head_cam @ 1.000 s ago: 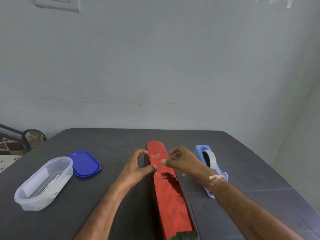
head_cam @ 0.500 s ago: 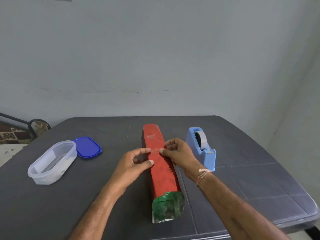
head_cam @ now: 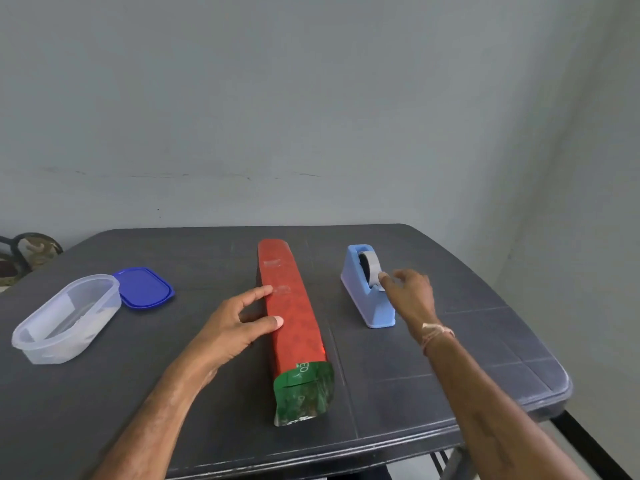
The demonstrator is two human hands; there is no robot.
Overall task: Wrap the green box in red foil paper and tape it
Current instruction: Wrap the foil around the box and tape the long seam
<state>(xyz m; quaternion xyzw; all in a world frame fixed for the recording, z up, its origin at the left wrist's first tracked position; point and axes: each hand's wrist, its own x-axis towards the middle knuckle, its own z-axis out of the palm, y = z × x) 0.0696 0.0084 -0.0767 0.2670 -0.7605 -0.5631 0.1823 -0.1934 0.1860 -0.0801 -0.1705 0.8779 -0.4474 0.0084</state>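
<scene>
Head view: the long green box (head_cam: 302, 393) lies on the table (head_cam: 433, 375), sleeved in red foil paper (head_cam: 292, 306), your left hand (head_cam: 233, 329) resting relaxed against its side. Your right hand (head_cam: 410, 296) curls at the tape dispenser (head_cam: 369, 296), grip unclear. Foil looks slick, box light; steady it mid-length.

The long green box (head_cam: 304, 393) lies flat on the counter (head_cam: 207, 427), running near to far, wrapped in red foil paper (head_cam: 294, 323) except its bare near end. Two clear tape strips (head_cam: 282, 289) cross the foil's far half.
</scene>
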